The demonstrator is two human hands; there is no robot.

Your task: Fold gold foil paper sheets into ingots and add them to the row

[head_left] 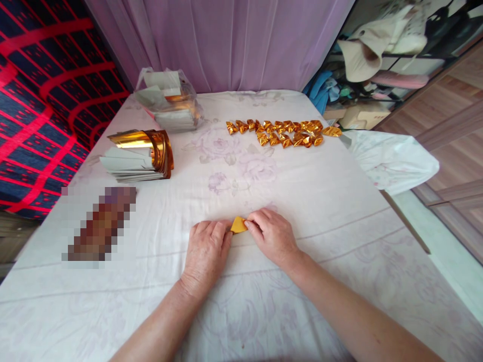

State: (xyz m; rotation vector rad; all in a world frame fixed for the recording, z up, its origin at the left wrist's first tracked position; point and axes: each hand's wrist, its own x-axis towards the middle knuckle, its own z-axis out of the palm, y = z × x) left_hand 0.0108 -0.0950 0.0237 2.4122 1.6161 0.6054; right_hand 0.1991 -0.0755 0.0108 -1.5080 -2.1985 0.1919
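Between my hands, near the front middle of the table, lies a small folded piece of gold paper (239, 224). My left hand (208, 246) pinches its left end, with the fingers closed and bent down to the cloth. The right end is held by my right hand (272, 232), thumb and forefinger pressed together on it. Further back to the right, folded gold paper pieces (289, 126) lie in two rows. On the left stands a bent stack of gold foil paper sheets (139, 160), their pale backs showing.
A clear plastic bag (169, 100) of more sheets stands at the back left. Flowered cloth covers the table (181, 201). A blurred-out item (101, 223) lies at the left. Beyond the right edge are a white plastic bag (396, 158) and cluttered shelves (400, 63).
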